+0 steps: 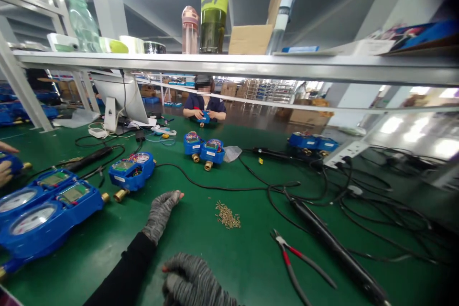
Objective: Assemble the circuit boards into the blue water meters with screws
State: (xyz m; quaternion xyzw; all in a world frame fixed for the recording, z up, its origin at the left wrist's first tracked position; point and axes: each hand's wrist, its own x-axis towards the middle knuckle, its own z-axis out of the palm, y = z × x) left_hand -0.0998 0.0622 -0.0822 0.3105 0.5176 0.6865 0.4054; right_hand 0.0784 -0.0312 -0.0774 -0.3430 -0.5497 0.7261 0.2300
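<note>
My left hand [163, 213], in a grey knit fingerless glove, is over the green table with its fingers pressed together. Anything between them is hidden. Beside it, to the left, sits a blue gauge unit [132, 171] with exposed wiring and a brass fitting. My right hand [195, 277], gloved the same way, is low at the front edge of the view, fingers curled inward; what they hold, if anything, does not show. A pile of small brass-coloured screws [227, 215] lies to the right of my left hand. Red-handled cutting pliers [292, 253] rest farther right, apart from both hands.
Several blue gauge units [46, 205] stand at left, two more [204, 148] farther back. A black power screwdriver [333, 239] and tangled cables [358, 201] occupy the right. A shelf [229, 62] with bottles crosses above. A co-worker [204, 105] sits opposite; another person's hand [5, 172] shows at left.
</note>
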